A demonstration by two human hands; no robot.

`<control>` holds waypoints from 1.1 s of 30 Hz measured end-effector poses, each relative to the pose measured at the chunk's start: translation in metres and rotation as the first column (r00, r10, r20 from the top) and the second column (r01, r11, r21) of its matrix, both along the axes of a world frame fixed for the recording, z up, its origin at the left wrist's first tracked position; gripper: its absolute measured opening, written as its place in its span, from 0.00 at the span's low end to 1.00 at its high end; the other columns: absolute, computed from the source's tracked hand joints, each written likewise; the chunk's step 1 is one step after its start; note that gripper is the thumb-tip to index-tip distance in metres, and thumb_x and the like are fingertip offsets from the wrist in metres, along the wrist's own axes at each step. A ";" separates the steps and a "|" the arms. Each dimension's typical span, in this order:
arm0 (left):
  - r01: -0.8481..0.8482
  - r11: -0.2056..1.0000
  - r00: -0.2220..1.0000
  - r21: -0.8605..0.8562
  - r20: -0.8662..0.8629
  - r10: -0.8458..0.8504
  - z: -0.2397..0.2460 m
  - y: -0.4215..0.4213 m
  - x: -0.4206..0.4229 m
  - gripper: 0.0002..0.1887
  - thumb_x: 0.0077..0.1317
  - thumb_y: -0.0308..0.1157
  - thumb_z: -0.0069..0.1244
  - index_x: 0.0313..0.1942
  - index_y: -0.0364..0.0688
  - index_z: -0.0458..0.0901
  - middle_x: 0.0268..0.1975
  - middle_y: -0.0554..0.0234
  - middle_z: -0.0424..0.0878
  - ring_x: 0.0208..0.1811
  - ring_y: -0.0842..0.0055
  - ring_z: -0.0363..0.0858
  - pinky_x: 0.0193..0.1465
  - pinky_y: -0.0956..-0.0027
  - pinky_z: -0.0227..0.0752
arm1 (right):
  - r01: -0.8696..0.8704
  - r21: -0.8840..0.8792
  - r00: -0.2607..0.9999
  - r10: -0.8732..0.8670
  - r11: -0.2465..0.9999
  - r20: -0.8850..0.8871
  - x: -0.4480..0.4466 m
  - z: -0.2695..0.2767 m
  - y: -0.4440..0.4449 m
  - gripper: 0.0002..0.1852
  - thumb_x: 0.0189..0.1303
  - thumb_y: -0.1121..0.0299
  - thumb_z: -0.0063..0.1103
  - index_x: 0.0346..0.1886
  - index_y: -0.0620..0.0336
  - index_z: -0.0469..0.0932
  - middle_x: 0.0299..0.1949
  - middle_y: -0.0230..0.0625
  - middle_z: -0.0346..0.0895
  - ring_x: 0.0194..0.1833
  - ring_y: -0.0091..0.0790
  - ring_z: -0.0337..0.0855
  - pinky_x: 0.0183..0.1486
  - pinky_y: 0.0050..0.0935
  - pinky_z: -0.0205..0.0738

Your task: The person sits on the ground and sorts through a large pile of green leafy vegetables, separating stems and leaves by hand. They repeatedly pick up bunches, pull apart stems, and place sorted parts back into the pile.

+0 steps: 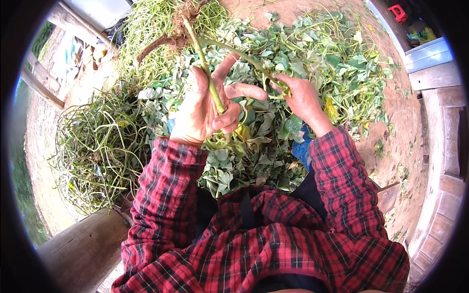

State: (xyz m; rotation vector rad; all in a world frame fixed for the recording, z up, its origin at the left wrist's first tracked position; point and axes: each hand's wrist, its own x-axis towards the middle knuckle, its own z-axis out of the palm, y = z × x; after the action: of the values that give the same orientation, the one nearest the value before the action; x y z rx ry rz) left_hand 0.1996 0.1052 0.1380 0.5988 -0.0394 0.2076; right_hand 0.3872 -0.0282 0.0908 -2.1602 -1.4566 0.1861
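My left hand [203,106] is turned palm up, its last two fingers curled round a thick green vine stem [204,62] and its other fingers spread. That stem rises to a brown, hairy root clump [179,36] beyond my fingertips. A second green stem [249,58] runs from the clump to my right hand [304,97], whose fingers are closed on its lower end. Under both hands lies a heap of leafy vines [263,128], probably sweet potato. Thick pale stems [220,143] hang below my left hand.
A tangled pile of bare vine stems [99,146] lies at left, another stem pile [146,29] at far left. A round wooden post [88,241] stands near my left elbow. Along the right edge runs a wooden wall [439,146]. A blue boot [302,150] shows by the leaves.
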 end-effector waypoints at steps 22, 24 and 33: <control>-0.386 0.812 0.799 0.437 -0.281 0.531 -0.032 0.003 0.030 0.25 0.62 0.42 0.51 0.55 0.41 0.65 0.53 0.54 0.72 0.54 0.65 0.72 0.56 0.59 0.66 | -0.012 0.179 0.506 0.161 0.984 -0.847 -0.062 0.024 0.011 0.16 0.63 0.62 0.53 0.50 0.58 0.74 0.34 0.28 0.80 0.35 0.16 0.73 0.39 0.19 0.69; -0.406 0.793 0.774 0.455 -0.290 0.563 -0.034 0.006 0.033 0.25 0.61 0.41 0.52 0.54 0.39 0.66 0.52 0.54 0.72 0.54 0.65 0.72 0.55 0.60 0.66 | -0.074 0.172 0.584 0.183 0.982 -0.791 -0.054 0.019 0.011 0.16 0.62 0.62 0.53 0.49 0.60 0.74 0.36 0.31 0.80 0.37 0.18 0.75 0.41 0.21 0.69; -0.051 -0.313 0.260 0.948 0.316 0.913 -0.025 0.079 0.002 0.09 0.56 0.36 0.57 0.34 0.46 0.78 0.23 0.65 0.82 0.18 0.78 0.72 0.25 0.75 0.66 | 0.052 0.157 0.733 0.069 0.986 -0.677 -0.007 0.054 0.000 0.10 0.62 0.66 0.53 0.43 0.61 0.78 0.27 0.28 0.80 0.33 0.18 0.78 0.38 0.23 0.73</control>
State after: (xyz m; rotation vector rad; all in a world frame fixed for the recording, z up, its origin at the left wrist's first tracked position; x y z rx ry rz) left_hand 0.2015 0.1841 0.1125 2.1751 1.0980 1.1494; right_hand 0.3804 -0.0286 0.1450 -1.6674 -0.9958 0.7530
